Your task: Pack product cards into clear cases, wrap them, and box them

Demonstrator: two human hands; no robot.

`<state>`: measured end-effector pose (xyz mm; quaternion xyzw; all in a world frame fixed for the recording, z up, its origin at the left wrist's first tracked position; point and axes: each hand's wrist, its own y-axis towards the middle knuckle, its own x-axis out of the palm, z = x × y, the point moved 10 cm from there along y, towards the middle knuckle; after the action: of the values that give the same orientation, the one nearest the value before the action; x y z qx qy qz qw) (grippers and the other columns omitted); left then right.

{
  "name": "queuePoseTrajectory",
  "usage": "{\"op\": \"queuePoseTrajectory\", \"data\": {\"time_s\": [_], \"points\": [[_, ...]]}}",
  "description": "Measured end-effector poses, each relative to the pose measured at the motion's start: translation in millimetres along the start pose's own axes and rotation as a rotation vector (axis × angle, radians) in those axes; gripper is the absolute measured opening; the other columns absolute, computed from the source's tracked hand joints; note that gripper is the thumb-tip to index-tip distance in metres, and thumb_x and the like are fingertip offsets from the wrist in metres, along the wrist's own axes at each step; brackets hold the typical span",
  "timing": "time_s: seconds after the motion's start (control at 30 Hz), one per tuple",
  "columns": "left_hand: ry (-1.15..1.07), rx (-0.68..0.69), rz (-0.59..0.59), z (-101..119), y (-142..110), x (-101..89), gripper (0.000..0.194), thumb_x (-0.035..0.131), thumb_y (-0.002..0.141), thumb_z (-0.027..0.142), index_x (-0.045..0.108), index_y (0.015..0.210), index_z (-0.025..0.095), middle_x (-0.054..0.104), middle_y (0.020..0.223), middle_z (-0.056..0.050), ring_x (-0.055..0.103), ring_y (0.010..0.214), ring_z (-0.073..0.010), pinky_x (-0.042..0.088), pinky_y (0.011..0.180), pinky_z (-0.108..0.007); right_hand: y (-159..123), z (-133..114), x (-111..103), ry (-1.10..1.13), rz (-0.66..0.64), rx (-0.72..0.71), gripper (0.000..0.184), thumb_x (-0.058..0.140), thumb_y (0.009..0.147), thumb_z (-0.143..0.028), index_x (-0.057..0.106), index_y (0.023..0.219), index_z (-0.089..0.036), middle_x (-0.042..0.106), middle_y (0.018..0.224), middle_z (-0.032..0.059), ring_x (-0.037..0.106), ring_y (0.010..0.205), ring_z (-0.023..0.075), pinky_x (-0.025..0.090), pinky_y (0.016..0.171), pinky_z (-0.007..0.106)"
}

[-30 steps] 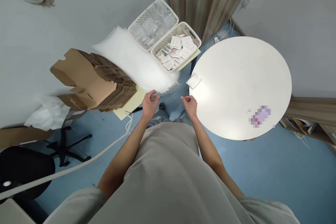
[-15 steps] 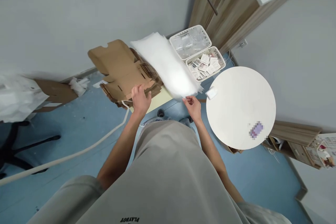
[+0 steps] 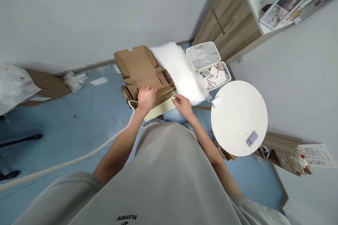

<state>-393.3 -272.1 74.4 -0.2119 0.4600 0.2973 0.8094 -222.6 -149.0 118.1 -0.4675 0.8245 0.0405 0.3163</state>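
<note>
A stack of flat brown cardboard boxes lies ahead of me, with an unfolded cardboard box on top. My left hand rests at the near edge of that box, its fingers curled onto the cardboard. My right hand hovers just right of the stack's near corner, thumb and forefinger a little apart and nothing visible between them. Beyond it, a pile of white foam sheets lies alongside the boxes. Under the stack shows a pale yellow tabletop.
Two white baskets stand past the sheets, one with clear plastic bags, one with small printed cards. A round white table on the right bears a small white packet and a blurred purple item. A white cable crosses the left side.
My view has swung left towards the boxes. My left hand has moved onto the top cardboard box, and my right hand has shifted left from the foam sheets towards the stack.
</note>
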Motion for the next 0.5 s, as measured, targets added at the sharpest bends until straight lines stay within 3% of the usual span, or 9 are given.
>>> {"op": "queuePoseTrajectory", "data": {"time_s": [0.17, 0.27, 0.37, 0.5], "points": [[-0.037, 0.052, 0.062, 6.4, 5.5, 3.0, 0.040, 0.040, 0.102, 0.021, 0.079, 0.094, 0.016, 0.070, 0.095, -0.021, 0.067, 0.106, -0.0381, 0.044, 0.111, -0.057, 33.7, -14.4, 40.9, -0.257, -0.187, -0.014, 0.048, 0.058, 0.108, -0.034, 0.062, 0.154, -0.022, 0.080, 0.114, 0.0073, 0.074, 0.098, 0.0213, 0.055, 0.098, 0.032], [-0.066, 0.069, 0.061, 6.7, 4.0, 5.2, 0.035, 0.046, 0.099, 0.021, 0.080, 0.090, 0.018, 0.069, 0.097, -0.022, 0.066, 0.107, -0.0396, 0.047, 0.105, -0.058, 42.8, -11.5, 62.7, -0.428, -0.276, 0.002, 0.048, 0.054, 0.110, -0.029, 0.061, 0.156, -0.017, 0.078, 0.128, 0.0126, 0.072, 0.116, 0.0256, 0.052, 0.105, 0.034], [-0.118, 0.048, 0.052, 3.7, 2.2, 3.9, 0.033, 0.049, 0.099, 0.025, 0.081, 0.088, 0.020, 0.070, 0.097, -0.021, 0.065, 0.108, -0.0398, 0.048, 0.104, -0.059, 42.1, -1.5, 71.6, -0.515, -0.285, 0.053, 0.044, 0.052, 0.109, -0.026, 0.065, 0.151, -0.019, 0.075, 0.136, 0.0139, 0.069, 0.125, 0.0284, 0.052, 0.106, 0.036], [-0.166, 0.029, 0.037, 3.1, -2.6, 0.7, 0.032, 0.052, 0.098, 0.022, 0.080, 0.082, 0.021, 0.071, 0.097, -0.019, 0.066, 0.108, -0.0379, 0.048, 0.104, -0.057, 36.3, 6.8, 72.1, -0.537, -0.270, 0.099, 0.042, 0.052, 0.109, -0.028, 0.067, 0.148, -0.025, 0.080, 0.126, 0.0106, 0.071, 0.120, 0.0299, 0.054, 0.100, 0.038]]}}
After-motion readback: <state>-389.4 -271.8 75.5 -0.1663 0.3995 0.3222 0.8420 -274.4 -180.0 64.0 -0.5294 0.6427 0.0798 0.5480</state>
